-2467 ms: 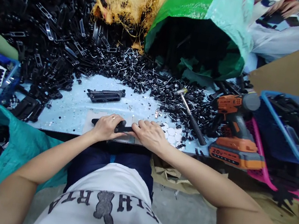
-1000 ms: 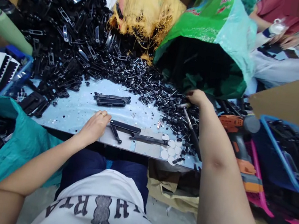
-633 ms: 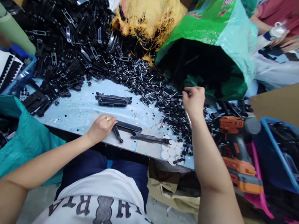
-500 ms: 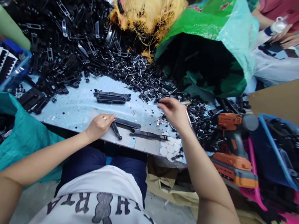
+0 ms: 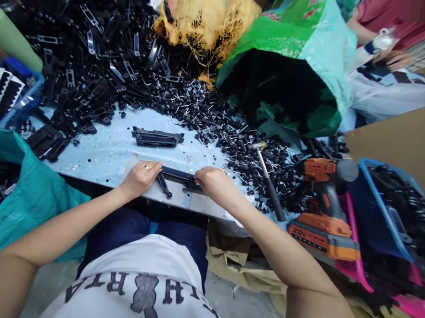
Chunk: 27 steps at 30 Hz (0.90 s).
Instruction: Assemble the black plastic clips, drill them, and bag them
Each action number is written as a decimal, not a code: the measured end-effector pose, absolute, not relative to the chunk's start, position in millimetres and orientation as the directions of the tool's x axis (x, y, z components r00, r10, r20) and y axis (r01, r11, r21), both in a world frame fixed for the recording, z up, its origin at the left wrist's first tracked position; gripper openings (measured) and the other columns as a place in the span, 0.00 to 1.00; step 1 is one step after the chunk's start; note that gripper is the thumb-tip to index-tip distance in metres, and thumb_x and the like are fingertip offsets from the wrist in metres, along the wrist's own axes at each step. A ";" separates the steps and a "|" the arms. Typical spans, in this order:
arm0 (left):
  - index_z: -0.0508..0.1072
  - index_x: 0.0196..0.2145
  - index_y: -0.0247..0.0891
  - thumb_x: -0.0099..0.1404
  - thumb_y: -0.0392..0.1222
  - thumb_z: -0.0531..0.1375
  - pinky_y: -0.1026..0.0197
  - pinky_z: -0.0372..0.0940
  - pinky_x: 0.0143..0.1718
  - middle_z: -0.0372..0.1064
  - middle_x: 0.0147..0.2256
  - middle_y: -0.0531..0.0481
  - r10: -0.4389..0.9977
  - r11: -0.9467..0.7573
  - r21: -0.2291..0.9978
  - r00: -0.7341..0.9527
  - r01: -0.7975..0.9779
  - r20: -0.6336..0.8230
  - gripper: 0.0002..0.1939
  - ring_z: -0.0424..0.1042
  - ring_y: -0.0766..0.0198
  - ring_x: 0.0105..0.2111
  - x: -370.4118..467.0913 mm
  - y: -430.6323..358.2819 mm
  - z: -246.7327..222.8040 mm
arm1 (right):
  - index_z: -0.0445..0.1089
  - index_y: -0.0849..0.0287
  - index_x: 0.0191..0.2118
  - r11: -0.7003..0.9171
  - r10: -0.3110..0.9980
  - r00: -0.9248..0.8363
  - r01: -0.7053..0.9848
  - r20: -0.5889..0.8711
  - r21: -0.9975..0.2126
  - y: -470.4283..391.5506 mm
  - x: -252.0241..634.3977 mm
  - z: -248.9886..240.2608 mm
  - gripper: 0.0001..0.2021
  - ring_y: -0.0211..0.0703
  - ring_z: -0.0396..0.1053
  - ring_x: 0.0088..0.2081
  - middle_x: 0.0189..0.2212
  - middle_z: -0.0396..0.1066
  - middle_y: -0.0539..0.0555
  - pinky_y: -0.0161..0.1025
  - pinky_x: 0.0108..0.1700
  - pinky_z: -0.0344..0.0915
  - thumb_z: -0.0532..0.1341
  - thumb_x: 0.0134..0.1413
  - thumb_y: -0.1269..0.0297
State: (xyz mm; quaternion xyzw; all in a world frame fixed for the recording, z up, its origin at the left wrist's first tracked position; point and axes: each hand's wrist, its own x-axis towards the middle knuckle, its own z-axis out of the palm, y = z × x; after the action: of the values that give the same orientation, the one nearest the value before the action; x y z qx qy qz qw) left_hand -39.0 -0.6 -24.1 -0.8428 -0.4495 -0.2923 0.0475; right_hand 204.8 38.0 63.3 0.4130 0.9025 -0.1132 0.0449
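Note:
My left hand (image 5: 141,178), a ring on one finger, is closed around the left end of a flat black bar (image 5: 177,174) at the table's front edge. From that same end a shorter black arm (image 5: 165,186) slants down to the right. At the bar's other end is my right hand (image 5: 214,184), its fingers pinched together; whatever sits between the fingertips is hidden. Partly under this hand lies another dark bar (image 5: 194,188). Farther back rests a folded black bracket assembly (image 5: 157,138), touched by neither hand.
Small black pins (image 5: 219,122) are heaped behind, and black metal parts (image 5: 81,37) pile up at left. A hammer (image 5: 268,182) and an orange cordless drill (image 5: 324,200) lie at right. A green sack (image 5: 295,36) opens toward me. Another person's hand (image 5: 398,61) shows at upper right.
My right hand has moved left and toward me, from the edge of the pin heap to the bar's right end. The hammer now shows fully. My left hand stays on the bar.

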 end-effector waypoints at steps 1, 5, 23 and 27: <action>0.68 0.47 0.31 0.66 0.34 0.50 0.56 0.66 0.38 0.73 0.35 0.40 0.741 -0.581 0.191 0.417 0.791 0.526 0.13 0.72 0.58 0.37 -39.2 -1.3 -24.0 | 0.71 0.62 0.32 0.637 0.734 -0.657 0.754 -0.173 -0.162 37.4 205.5 57.8 0.06 0.42 0.69 0.31 0.26 0.71 0.56 0.34 0.32 0.57 0.57 0.54 0.73; 0.67 0.49 0.32 0.66 0.37 0.51 0.51 0.63 0.45 0.70 0.44 0.37 0.732 -0.597 0.170 0.445 0.784 0.516 0.15 0.68 0.53 0.47 -34.9 -3.6 -22.3 | 0.70 0.61 0.40 0.678 0.722 -0.687 0.680 0.078 -0.279 28.3 221.3 21.6 0.10 0.42 0.69 0.35 0.34 0.73 0.58 0.36 0.36 0.61 0.53 0.60 0.65; 0.62 0.20 0.37 0.69 0.55 0.31 0.64 0.54 0.22 0.59 0.17 0.50 0.702 -0.684 0.691 0.473 0.235 0.533 0.31 0.59 0.68 0.18 5.7 -50.8 64.8 | 0.61 0.58 0.21 0.663 0.517 -0.714 -0.015 0.472 -0.748 -19.6 216.9 74.5 0.27 0.36 0.56 0.19 0.14 0.56 0.50 0.35 0.23 0.50 0.39 0.62 0.48; 0.64 0.23 0.37 0.68 0.57 0.33 0.64 0.57 0.23 0.59 0.18 0.50 0.709 -0.697 0.711 0.245 0.095 0.662 0.31 0.60 0.68 0.19 17.6 -72.9 72.8 | 0.61 0.55 0.28 0.460 0.723 -0.421 -0.299 0.548 -0.836 -47.9 153.8 47.7 0.27 0.38 0.62 0.24 0.22 0.62 0.51 0.36 0.28 0.61 0.37 0.59 0.42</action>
State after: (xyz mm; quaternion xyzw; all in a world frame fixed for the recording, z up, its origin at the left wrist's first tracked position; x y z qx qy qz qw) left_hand 17.6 -72.9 72.8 -0.7381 -0.2721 -0.5509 -0.2787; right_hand 153.8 -47.9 47.7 0.1555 0.6815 -0.4961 -0.5151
